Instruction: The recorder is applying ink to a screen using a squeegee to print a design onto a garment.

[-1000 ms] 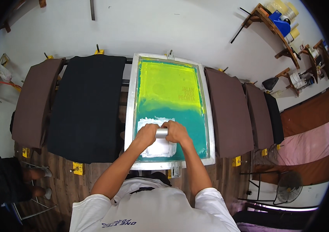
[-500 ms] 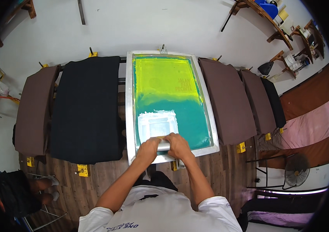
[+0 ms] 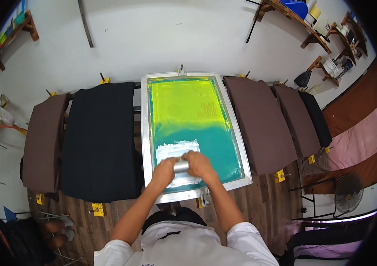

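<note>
Both my hands grip a silver squeegee (image 3: 181,166) from above, my left hand (image 3: 164,173) at its left part and my right hand (image 3: 199,166) at its right part. It rests in a white ink patch (image 3: 175,147) on the lower left of a screen in a silver metal frame (image 3: 244,164). The screen is yellow-green at the top (image 3: 179,97), with faint lettering, and teal below (image 3: 217,155). The squeegee's blade is hidden under its handle and my fingers.
Black (image 3: 97,137) and brown (image 3: 259,124) cloth-covered boards flank the screen, with yellow clamps (image 3: 98,209) along their ends. Wall shelves (image 3: 281,8) hold supplies. A fan (image 3: 348,197) stands at lower right. Another person's bare legs (image 3: 53,230) show at lower left.
My hands drew the squeegee down to the screen's near edge half a second ago, and now it is slightly farther from me, over the white patch again. The whole view has shifted.
</note>
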Action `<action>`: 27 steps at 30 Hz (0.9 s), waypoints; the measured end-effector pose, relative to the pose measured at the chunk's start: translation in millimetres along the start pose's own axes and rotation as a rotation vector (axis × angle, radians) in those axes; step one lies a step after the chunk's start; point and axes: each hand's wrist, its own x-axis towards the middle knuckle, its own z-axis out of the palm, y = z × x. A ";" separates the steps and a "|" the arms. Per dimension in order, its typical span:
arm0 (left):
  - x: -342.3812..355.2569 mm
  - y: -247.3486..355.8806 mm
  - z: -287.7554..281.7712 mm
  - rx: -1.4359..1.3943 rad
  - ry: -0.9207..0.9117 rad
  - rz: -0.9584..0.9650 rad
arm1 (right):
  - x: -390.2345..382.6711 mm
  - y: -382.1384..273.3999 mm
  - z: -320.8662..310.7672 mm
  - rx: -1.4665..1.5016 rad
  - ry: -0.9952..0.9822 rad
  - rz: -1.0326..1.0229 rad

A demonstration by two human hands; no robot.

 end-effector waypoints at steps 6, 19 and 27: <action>-72.1 12.1 30.2 0.097 0.071 0.146 | -84.0 -9.8 27.1 0.046 0.077 -0.046; 27.0 10.9 -30.7 0.057 0.033 0.000 | 29.0 -2.2 -29.9 0.000 0.029 -0.141; 13.0 1.5 -17.7 0.053 0.010 0.006 | 22.7 -2.0 -5.8 0.030 -0.037 -0.066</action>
